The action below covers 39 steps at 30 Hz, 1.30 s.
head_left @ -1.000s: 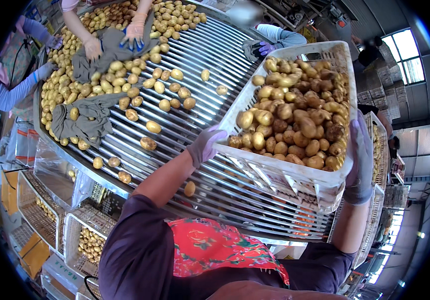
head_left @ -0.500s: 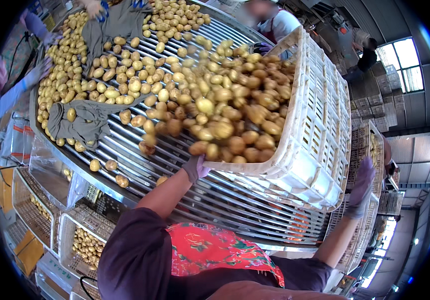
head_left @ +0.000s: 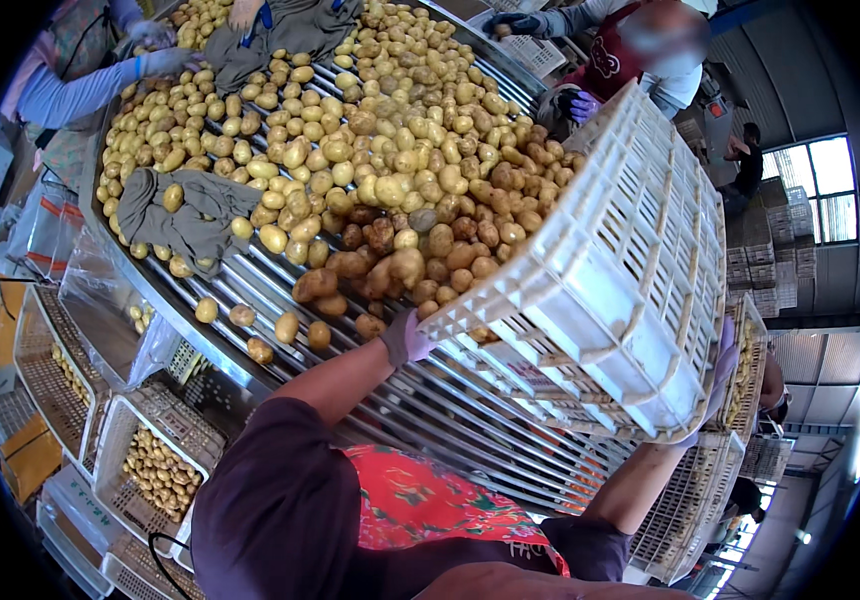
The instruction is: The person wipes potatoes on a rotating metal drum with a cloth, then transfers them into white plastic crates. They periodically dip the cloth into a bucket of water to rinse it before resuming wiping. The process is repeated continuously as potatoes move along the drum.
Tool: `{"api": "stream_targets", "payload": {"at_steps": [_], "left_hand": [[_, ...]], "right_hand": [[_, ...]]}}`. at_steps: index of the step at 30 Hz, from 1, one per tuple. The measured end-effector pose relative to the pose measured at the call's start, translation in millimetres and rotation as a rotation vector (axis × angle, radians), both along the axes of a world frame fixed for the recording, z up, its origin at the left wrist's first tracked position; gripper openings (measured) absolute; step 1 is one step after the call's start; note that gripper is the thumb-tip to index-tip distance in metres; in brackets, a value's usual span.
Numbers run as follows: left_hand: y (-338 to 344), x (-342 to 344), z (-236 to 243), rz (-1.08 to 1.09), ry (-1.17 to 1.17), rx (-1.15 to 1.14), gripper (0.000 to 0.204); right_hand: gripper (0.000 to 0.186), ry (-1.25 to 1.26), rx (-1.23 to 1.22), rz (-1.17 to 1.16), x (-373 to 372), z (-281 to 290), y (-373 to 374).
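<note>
A white plastic crate is tipped on its side over a metal roller table, its mouth facing left. Potatoes lie in a thick spread from that mouth across the rollers. My left hand, in a pale purple glove, is closed on the crate's near rim. At the crate's right end, my gloved right hand presses round the bottom edge, partly hidden behind the crate. A grey cloth lies among the potatoes at the left, with one potato on it.
The roller table has a metal edge at left. Crates holding potatoes stand below it, and more crates stand at right. Across the table is a co-worker in a red apron; another co-worker's sleeved arm reaches in from the left.
My right hand, open and apart from the crate before, is now against its bottom edge. The crate has tipped further, and the tumbling potatoes have spread over the rollers.
</note>
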<state>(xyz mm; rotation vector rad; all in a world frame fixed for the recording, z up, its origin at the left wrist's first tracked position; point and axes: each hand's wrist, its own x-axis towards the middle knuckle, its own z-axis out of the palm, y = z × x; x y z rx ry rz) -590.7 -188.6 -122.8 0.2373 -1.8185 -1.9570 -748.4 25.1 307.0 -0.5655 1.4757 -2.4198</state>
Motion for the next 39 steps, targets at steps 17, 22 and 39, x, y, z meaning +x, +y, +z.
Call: {"api": "stream_targets", "payload": {"at_steps": [17, 22, 39], "left_hand": [[81, 6, 98, -0.645, 0.175, 1.902, 0.046], [70, 23, 71, -0.442, 0.157, 1.663, 0.038], [91, 77, 237, -0.937, 0.164, 1.504, 0.037]], "right_hand": [[0.041, 1.020, 0.792, 0.340, 25, 102, -301], [0.043, 0.872, 0.691, 0.123, 37, 103, -257], [0.046, 0.820, 0.239, -0.113, 134, 238, 147]]}}
